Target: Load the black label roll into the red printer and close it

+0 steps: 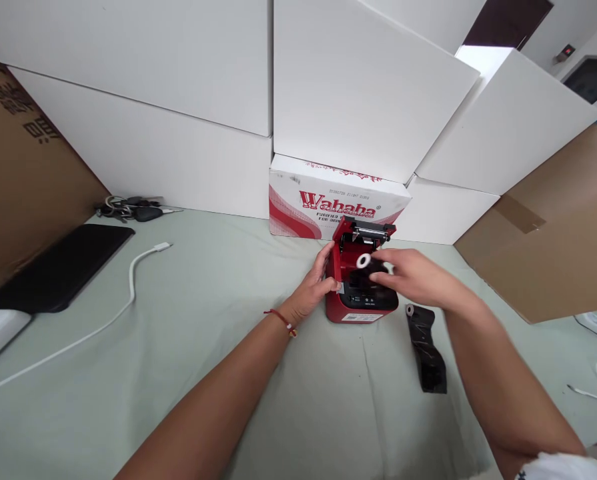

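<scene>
A small red and black printer, its lid raised, stands on the cloth in front of me. My left hand grips the printer's left side, fingers along the wall and thumb near the front corner. Between the thumb and fingers of my right hand is a dark roll with a pale core end, tilted over the open compartment. It looks like a ribbon roll, partly hidden by my fingers. To the right of the printer lies a partly unrolled black ribbon on a core.
A white and red Wahaha box stands right behind the printer, against white boxes. Cardboard panels flank both sides. At the left lie keys, a black flat object and a white cable.
</scene>
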`<move>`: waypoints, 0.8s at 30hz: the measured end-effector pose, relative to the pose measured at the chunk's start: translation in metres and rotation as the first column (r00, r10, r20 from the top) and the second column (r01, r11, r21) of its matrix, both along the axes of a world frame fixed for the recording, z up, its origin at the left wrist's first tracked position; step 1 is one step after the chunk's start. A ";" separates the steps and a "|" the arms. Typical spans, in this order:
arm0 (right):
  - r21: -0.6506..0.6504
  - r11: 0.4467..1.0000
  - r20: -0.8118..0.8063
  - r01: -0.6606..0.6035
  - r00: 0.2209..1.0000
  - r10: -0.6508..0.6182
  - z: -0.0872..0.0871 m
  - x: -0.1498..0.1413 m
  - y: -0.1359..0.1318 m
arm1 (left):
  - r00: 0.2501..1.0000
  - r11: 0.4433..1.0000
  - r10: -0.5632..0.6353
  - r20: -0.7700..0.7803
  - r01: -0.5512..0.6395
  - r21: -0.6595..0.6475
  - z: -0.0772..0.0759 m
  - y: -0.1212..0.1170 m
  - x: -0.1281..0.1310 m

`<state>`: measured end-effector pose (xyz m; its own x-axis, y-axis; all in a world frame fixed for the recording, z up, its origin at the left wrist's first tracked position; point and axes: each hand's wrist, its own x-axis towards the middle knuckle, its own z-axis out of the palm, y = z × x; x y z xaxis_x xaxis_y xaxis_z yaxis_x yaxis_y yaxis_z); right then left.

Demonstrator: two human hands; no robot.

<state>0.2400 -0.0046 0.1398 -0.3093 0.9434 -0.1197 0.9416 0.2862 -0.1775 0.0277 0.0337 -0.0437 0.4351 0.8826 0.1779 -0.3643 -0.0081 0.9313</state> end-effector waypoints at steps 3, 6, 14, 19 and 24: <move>-0.088 0.994 -0.269 0.062 0.959 -0.084 0.030 0.049 -0.033 | 1.000 1.000 0.019 -0.015 -0.019 -0.018 -0.002 0.000 -0.001; -0.230 0.964 -0.254 0.130 0.948 -0.189 0.029 0.087 -0.047 | 1.000 0.999 0.012 -0.009 -0.013 -0.050 -0.002 0.001 -0.001; -0.240 0.968 -0.162 0.074 0.980 -0.115 -0.067 0.071 -0.042 | 0.999 0.992 0.027 0.042 -0.021 -0.125 0.007 0.000 0.000; -0.026 0.968 -0.189 0.251 0.949 -0.251 -0.073 0.103 -0.056 | 0.999 0.992 0.017 0.031 -0.013 -0.129 0.007 0.000 -0.002; -0.108 0.930 -0.032 0.350 0.934 -0.355 -0.077 0.141 -0.065 | 1.000 0.996 0.018 0.014 -0.017 -0.082 0.003 0.003 -0.004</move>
<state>0.3808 -0.0694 0.0624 0.0331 0.9769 -0.2112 0.9679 -0.0841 -0.2371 0.0240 0.0371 -0.0410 0.4171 0.9021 0.1107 -0.3782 0.0615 0.9237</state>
